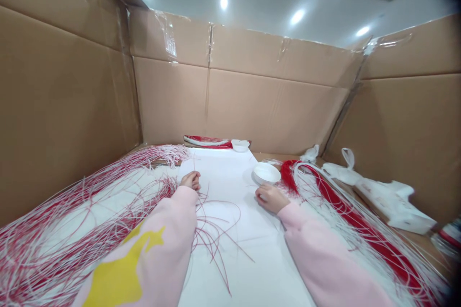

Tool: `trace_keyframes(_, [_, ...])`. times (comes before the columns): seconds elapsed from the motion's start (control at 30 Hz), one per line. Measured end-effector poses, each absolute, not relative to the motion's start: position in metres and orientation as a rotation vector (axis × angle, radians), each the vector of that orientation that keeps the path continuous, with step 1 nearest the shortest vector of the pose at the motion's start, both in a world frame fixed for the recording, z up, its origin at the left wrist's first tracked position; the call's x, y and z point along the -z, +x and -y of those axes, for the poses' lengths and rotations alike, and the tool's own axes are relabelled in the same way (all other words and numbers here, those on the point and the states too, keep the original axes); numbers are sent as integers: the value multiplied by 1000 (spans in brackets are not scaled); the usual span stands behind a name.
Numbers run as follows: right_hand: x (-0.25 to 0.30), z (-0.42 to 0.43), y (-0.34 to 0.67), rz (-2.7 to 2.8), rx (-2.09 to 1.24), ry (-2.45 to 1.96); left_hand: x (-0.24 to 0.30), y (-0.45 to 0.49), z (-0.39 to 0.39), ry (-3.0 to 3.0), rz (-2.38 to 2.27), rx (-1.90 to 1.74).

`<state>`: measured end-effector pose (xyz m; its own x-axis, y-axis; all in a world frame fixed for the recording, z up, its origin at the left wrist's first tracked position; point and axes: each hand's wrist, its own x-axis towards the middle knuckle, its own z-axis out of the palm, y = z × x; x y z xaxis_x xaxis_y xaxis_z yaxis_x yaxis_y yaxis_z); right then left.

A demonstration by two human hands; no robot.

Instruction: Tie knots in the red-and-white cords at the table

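Observation:
My left hand (pixel 190 180) rests on the white sheet (pixel 230 244) with its fingers curled, at the edge of a big tangle of red and white strings (pixel 72 220). A few thin red strands (pixel 212 230) trail from under that wrist; what the fingers grip is hidden. My right hand (pixel 270 197) lies on the sheet with fingers bent, just in front of a small white bowl (pixel 266 173). Both arms wear pink sleeves. A long bundle of red and white strings (pixel 345 216) runs along my right side.
Cardboard walls (pixel 237 100) close in the table on three sides. A folded red and white item (pixel 209 142) and another small white dish (pixel 240 144) sit at the far edge. White plastic bags (pixel 389 199) lie at the right.

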<state>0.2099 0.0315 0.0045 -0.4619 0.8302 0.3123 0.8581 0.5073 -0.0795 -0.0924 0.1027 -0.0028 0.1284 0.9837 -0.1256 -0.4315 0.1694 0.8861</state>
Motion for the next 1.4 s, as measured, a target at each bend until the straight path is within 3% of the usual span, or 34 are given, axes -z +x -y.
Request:
trace_keyframes(0.27, [5, -28, 210, 2536, 118, -1148, 1, -92, -99, 834, -900, -1219])
trace_keyframes(0.6, [-2, -22, 209, 2481, 9, -1133, 4, -92, -101, 853, -904, -1218])
trace_keyframes(0.8, [-25, -55, 232, 2235, 4, -1509, 5, -94, -103, 851, -901, -1214])
trace_keyframes(1.03, [-34, -110, 240, 2227, -311, -2014, 5, -94, -104, 859, -898, -1192])
trace_keyframes(1.4, [-33, -114, 230, 2226, -264, -2203, -1, -92, -100, 837, -901, -1187])
